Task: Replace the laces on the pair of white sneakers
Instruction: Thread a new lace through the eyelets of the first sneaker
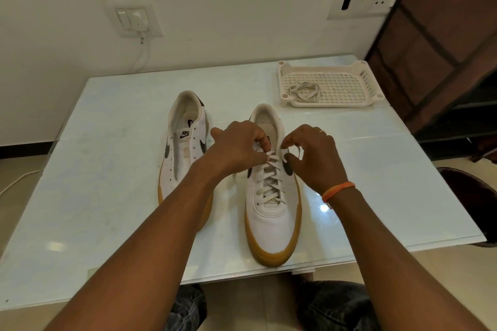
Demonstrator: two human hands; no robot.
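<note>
Head view: right sneaker (pixel 273 212) laced nearly to top, left hand (pixel 236 148) and right hand (pixel 312 156) pinching lace ends (pixel 271 154); left sneaker (pixel 185 148) unlaced, spare lace (pixel 305 92) in tray (pixel 363 80)

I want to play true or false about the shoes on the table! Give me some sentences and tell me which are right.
1. Both hands are working on the laced sneaker. True: the left hand and the right hand each pinch the lace near its top eyelets.
2. The other sneaker is fully laced. False: its eyelets are bare, no lace shows.
3. A loose lace lies in the white tray. True.
4. The tray sits between the two sneakers. False: it sits at the far right part of the table, behind the laced sneaker.
5. An orange band is on the left wrist. False: it is on the right wrist.
</note>
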